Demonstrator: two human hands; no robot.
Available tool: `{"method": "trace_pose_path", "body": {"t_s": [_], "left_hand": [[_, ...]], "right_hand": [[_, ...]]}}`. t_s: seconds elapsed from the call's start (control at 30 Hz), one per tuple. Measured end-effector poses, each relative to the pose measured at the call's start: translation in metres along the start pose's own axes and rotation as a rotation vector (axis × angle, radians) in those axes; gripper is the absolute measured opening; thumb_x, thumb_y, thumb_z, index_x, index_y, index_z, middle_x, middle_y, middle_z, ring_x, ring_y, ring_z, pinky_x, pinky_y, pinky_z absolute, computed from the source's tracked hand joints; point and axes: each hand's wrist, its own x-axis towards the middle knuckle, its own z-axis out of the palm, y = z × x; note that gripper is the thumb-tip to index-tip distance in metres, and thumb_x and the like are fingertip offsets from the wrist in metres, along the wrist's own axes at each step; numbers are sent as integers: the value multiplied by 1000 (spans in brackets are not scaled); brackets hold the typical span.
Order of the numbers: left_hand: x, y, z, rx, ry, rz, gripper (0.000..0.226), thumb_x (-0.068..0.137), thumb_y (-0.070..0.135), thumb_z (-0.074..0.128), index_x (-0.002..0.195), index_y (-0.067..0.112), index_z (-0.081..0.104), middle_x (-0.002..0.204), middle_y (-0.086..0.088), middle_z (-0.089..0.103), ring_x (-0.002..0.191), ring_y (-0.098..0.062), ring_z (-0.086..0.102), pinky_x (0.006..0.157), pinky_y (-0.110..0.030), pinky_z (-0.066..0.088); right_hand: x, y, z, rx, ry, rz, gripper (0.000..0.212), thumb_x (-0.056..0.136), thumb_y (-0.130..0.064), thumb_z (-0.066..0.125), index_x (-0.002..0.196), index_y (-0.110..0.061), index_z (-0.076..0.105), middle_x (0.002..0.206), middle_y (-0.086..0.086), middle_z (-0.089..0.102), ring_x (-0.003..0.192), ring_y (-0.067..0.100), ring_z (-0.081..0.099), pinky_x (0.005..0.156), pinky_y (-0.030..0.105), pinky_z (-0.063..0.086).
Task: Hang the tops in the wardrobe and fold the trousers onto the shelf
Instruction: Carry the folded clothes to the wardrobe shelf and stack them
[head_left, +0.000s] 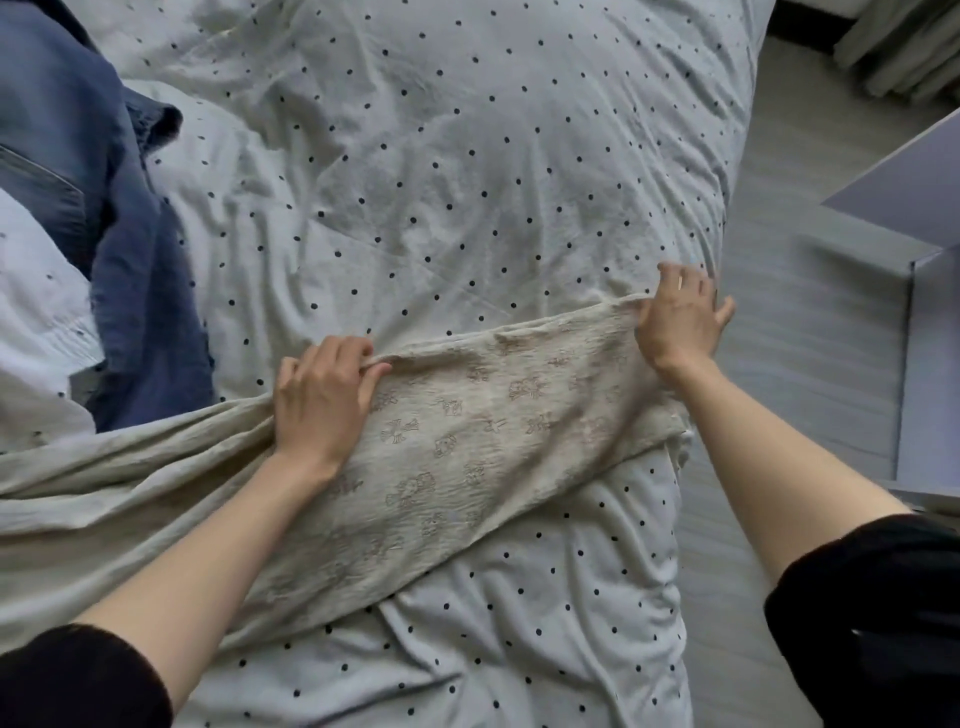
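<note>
My left hand (324, 395) and right hand (678, 317) pinch the beige trousers' (467, 441) far edge mid-fold; the denim pile (104, 208) left of them is untouched, nothing shelved.

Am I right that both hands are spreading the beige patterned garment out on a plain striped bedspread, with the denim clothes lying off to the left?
Not quite: the bedspread is pale with dark polka dots, not striped, as the head view shows. The rest holds: the left hand and right hand are on the beige patterned garment, and the denim clothes lie to the left.
</note>
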Motion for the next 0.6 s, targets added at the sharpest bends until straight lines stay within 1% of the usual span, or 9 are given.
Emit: {"method": "trace_pose_path", "body": {"t_s": [0.07,0.17,0.23,0.27,0.3,0.37,0.43,0.5,0.6], "left_hand": [[-11,-6,2,56,1,-5,31,88,31,60,104,5,61,96,-13,62,86,-27,56,75,-39,37],[-30,-21,3,108,12,-77,32,85,30,65,106,6,61,103,-14,59,92,-30,52,77,-40,32],[-37,-35,1,123,25,-123,28,83,24,68,104,7,61,104,-15,59,96,-32,52,79,-42,30],[-37,-40,0,124,25,-135,24,82,19,68,101,7,61,103,-15,59,95,-33,53,80,-43,31],[-37,-47,-3,125,23,-144,19,82,13,67,98,6,61,99,-15,60,92,-33,54,79,-43,31],[-29,-54,-5,108,21,-127,9,83,5,61,93,5,61,90,-17,61,81,-34,57,75,-41,31],[-16,-55,-8,88,10,-103,7,87,2,56,92,4,61,86,-18,63,77,-34,58,72,-38,28],[-4,-50,-8,61,-37,-128,8,91,11,53,95,8,60,92,-15,64,85,-32,58,76,-38,28],[-7,-53,-8,19,-113,-168,19,94,30,51,106,15,55,107,-7,60,100,-28,54,83,-38,28]], "right_hand": [[-28,-3,9,32,-19,-60,51,97,-24,44,144,-15,28,153,11,23,142,28,17,112,59,9],[-82,-21,27,35,-100,-258,57,99,-35,37,151,-20,17,160,5,5,147,23,4,113,58,0],[-120,-45,39,92,-134,-380,57,99,-40,36,150,-20,21,159,5,9,146,25,9,113,58,3],[-134,-56,43,114,-158,-418,56,99,-42,34,149,-20,24,158,6,11,146,26,11,112,60,6],[-148,-70,50,127,-190,-445,56,98,-44,31,149,-22,23,158,4,9,146,26,11,112,61,6],[-160,-86,61,105,-301,-451,56,99,-48,24,151,-29,14,158,-1,-2,147,22,1,111,61,0],[-155,-93,69,74,-406,-414,54,100,-49,20,150,-33,11,160,-3,-2,147,18,-2,110,63,-4],[-146,-98,65,86,-479,-357,51,100,-47,19,149,-32,14,160,-2,0,147,19,-2,110,65,-1],[-151,-111,50,129,-458,-327,54,100,-46,21,150,-27,15,160,2,1,147,22,-1,110,64,1]]}}
